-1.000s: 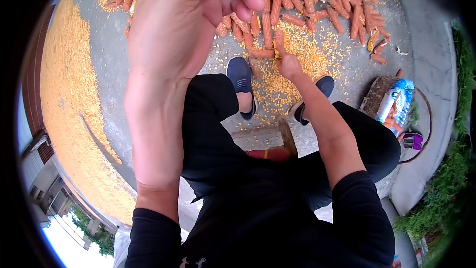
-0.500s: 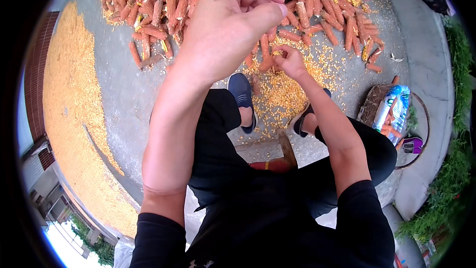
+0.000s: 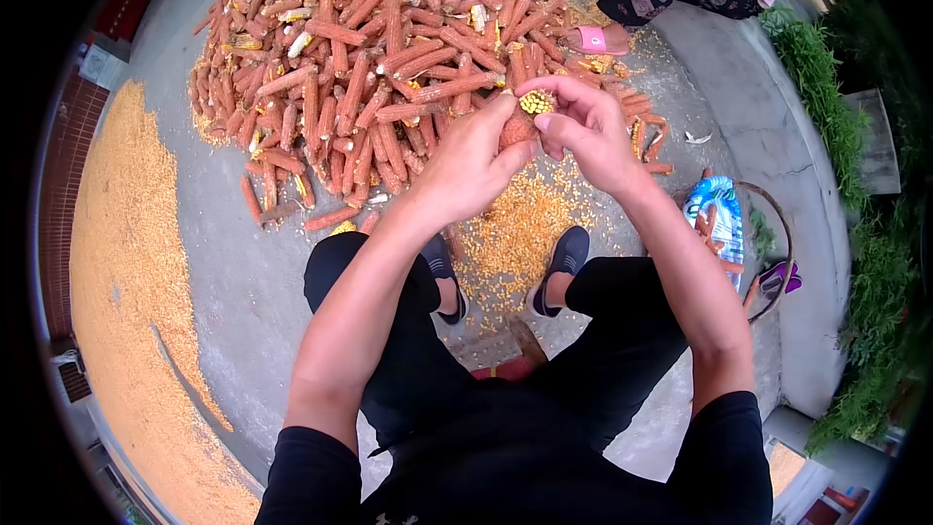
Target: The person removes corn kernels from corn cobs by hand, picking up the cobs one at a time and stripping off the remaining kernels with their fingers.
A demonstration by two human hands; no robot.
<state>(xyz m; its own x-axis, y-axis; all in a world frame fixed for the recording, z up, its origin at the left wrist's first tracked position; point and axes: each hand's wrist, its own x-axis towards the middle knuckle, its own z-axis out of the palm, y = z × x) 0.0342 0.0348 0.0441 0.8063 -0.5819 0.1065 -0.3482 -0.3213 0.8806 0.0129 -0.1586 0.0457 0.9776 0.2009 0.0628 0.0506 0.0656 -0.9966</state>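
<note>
My left hand (image 3: 476, 157) is closed around a reddish corn cob (image 3: 516, 128), mostly bare of kernels. From the other side, my right hand (image 3: 591, 136) pinches a corn cob end with yellow kernels (image 3: 535, 102), fingers curled over it. The two parts touch between my hands; whether they are one cob or two, I cannot tell. Loose yellow kernels (image 3: 520, 233) lie on the ground below, around my shoes. Just beyond my hands rises a large heap of red corn cobs (image 3: 340, 68), a few still bearing kernels.
A broad bed of spread kernels (image 3: 126, 233) covers the left side. To the right stands a basket with a hooped handle (image 3: 783, 224), holding a blue-white bag (image 3: 714, 199) and cobs. Another person in pink sandals (image 3: 603, 39) sits at the upper right.
My left hand has come down from close to the camera and met my right hand at the cob. The view has shifted, showing more of the heap and the other person.
</note>
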